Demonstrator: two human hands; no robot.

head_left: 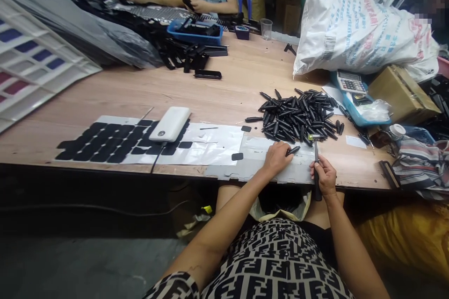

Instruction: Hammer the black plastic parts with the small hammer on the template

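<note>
1 white power bank (170,124) is seen on a patch-covered sheet (228,138). By the left hand (277,159), 1 black piece (293,150) is held in narrowed fingers over the grey board (228,171); its long axis is slanted up rightward, toward the hammer (317,189). Dark pile (298,114) is seen beyond. Hammer handle is gripped by the right hand (326,176), fingers closed.

We wear a greyish-beige top (280,261) covered in a bold black print of blocky, interlocking F shapes, some turned over. Our left sleeve (175,285) is short and carries the same print. Our bottoms (310,231) are black, their cut unclear. Our left hand (277,160) and right hand (326,177) are bare.
</note>
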